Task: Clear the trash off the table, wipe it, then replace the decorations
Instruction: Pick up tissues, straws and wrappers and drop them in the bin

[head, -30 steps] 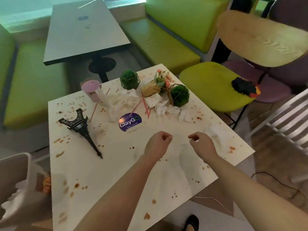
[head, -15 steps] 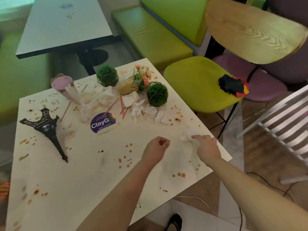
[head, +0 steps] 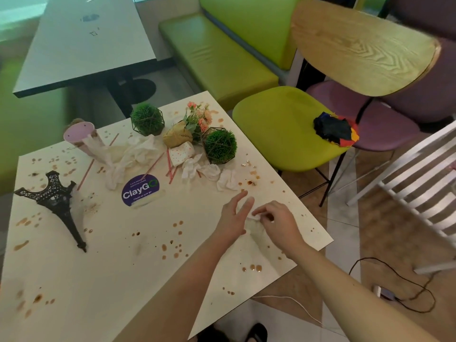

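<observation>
The white table [head: 123,280] is spattered with brown stains. My right hand [head: 278,222] pinches a small white tissue [head: 255,217] near the table's right edge. My left hand [head: 234,215] is beside it with fingers spread, touching the tissue. Farther back lie crumpled napkins [head: 133,156], red straws [head: 170,166], a pink cup [head: 81,137] and a brown paper wrapper [head: 176,137]. Among them stand two green ball plants [head: 219,145], [head: 146,118] and a pink flower bunch [head: 199,117]. A black Eiffel Tower model [head: 59,201] lies tipped at the left.
A purple ClayGo sticker [head: 140,190] sits mid-table. A green chair [head: 283,127] with a dark cloth [head: 333,128] on it stands right of the table. A grey table [head: 84,45] and green bench [head: 217,55] are behind. A black cable [head: 394,285] runs on the floor.
My right hand has picked up the small tissue near the right edge. My left hand has opened and moved right to meet it. The camera view shifted slightly.
</observation>
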`<move>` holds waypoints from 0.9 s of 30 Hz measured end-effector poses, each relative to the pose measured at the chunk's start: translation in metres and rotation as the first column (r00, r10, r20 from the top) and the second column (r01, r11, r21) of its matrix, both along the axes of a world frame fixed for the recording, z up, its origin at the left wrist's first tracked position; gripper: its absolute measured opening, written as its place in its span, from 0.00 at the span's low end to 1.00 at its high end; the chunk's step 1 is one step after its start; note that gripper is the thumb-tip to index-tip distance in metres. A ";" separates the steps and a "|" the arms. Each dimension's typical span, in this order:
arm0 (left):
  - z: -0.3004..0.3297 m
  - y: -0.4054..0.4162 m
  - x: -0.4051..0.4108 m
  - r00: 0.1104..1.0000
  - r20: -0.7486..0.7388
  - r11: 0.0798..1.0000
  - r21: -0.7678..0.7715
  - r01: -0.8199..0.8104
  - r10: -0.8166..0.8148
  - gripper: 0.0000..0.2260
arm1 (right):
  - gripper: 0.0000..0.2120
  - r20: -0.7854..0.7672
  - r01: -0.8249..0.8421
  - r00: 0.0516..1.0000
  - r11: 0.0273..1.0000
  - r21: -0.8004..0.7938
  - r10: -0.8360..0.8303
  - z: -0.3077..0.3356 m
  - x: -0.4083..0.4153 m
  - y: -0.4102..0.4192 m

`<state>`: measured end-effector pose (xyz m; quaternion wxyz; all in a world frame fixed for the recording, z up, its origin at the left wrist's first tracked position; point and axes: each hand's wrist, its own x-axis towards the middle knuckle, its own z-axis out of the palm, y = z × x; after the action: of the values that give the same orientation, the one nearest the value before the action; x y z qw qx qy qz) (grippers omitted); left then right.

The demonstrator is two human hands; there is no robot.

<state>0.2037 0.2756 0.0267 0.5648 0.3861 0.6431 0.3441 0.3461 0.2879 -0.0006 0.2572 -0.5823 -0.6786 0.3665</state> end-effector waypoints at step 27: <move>-0.035 0.077 -0.111 0.946 -0.125 0.943 -0.114 -0.312 0.298 0.22 | 0.26 0.496 -0.209 0.843 0.976 -0.059 0.210 -0.019 -0.107 0.116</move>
<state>0.0923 0.3526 -0.0087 0.4940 0.2610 0.7457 0.3631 0.2391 0.4036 -0.0191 0.0307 -0.5798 -0.7810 0.2302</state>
